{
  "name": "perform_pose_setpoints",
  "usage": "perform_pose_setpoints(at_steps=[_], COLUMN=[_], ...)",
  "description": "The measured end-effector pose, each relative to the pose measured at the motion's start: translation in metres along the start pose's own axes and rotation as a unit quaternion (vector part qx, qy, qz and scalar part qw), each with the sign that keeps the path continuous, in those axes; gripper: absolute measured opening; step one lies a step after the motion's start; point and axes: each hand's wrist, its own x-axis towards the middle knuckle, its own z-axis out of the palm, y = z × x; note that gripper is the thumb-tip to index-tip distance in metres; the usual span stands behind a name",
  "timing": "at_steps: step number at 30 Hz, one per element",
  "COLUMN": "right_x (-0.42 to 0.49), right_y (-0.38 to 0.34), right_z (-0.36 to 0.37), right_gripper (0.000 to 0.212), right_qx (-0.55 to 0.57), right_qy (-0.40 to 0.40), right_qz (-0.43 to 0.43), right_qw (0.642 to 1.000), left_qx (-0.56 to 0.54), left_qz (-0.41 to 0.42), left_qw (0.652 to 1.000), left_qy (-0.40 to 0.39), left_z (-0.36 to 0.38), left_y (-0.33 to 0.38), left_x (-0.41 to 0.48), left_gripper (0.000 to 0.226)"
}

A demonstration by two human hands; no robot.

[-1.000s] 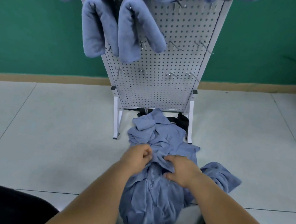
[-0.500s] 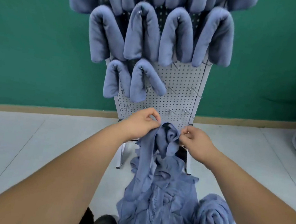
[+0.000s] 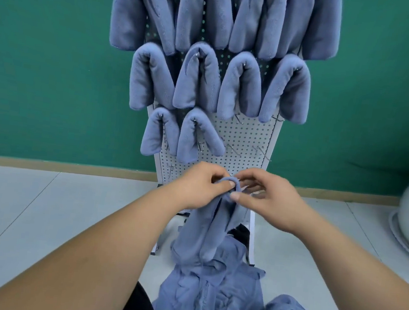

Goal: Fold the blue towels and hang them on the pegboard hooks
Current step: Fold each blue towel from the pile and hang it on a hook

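Below the pegboard [image 3: 245,136], my left hand [image 3: 195,186] and right hand [image 3: 269,202] both pinch the top of one blue towel [image 3: 205,230]; it hangs down onto the towel pile [image 3: 211,297].

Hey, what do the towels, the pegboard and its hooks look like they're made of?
Held towel and hung towels: soft matte blue cloth, probably microfibre or terry; it drapes limply and puffs where folded. Pegboard: likely painted sheet metal, smooth white with even holes, though plastic is possible. Hooks: thin metal wire, grey, slightly shiny.
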Motion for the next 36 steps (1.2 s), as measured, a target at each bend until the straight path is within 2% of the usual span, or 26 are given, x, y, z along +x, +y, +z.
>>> perform_pose_setpoints(at_steps=[4,7,11,15,17,19,22,24,28,32,36], right_x=[0.004,0.009,0.016,0.019,0.022,0.023,0.017,0.013,0.011,0.016,0.016], right_y=[0.0,0.002,0.007,0.009,0.016,0.03,0.049,0.055,0.053,0.049,0.048], right_z=[0.011,0.009,0.0,-0.011,-0.022,-0.034,-0.045,-0.047,-0.046,-0.043,-0.047], right_gripper=[0.026,0.017,0.014,0.016,0.018,0.017,0.012,0.008,0.008,0.013,0.011], right_qx=[-0.088,-0.105,-0.062,0.008,0.019,-0.021,-0.105,-0.117,-0.114,-0.119,-0.098], right_qy=[0.027,0.057,0.065,0.088,0.125,0.143,0.1,0.053,-0.004,0.045,0.089], right_qz=[-0.019,-0.023,-0.02,-0.001,0.029,0.056,0.071,0.059,0.03,0.024,0.021], right_qw=[0.996,0.993,0.996,0.996,0.992,0.988,0.987,0.99,0.993,0.992,0.991], left_qx=[-0.005,0.063,0.201,0.238,0.179,0.061,-0.109,-0.181,-0.2,-0.172,-0.055], left_qz=[-0.015,-0.019,-0.017,-0.032,-0.06,-0.084,-0.091,-0.085,-0.07,-0.047,-0.022], left_qw=[1.0,0.998,0.976,0.967,0.979,0.993,0.99,0.98,0.977,0.984,0.998], left_qy=[0.006,0.026,0.08,0.085,0.072,0.053,0.011,-0.014,-0.023,-0.008,0.032], left_z=[0.005,0.002,0.003,0.009,0.008,0.006,0.006,0.007,0.011,0.018,0.019], left_y=[-0.005,-0.012,-0.013,-0.015,-0.02,-0.022,-0.025,-0.024,-0.014,-0.012,-0.022], left_x=[0.004,0.006,0.009,0.018,0.023,0.026,0.028,0.028,0.028,0.029,0.033], left_gripper=[0.021,0.014,0.011,0.008,0.007,0.013,0.009,0.011,0.013,0.022,0.016])
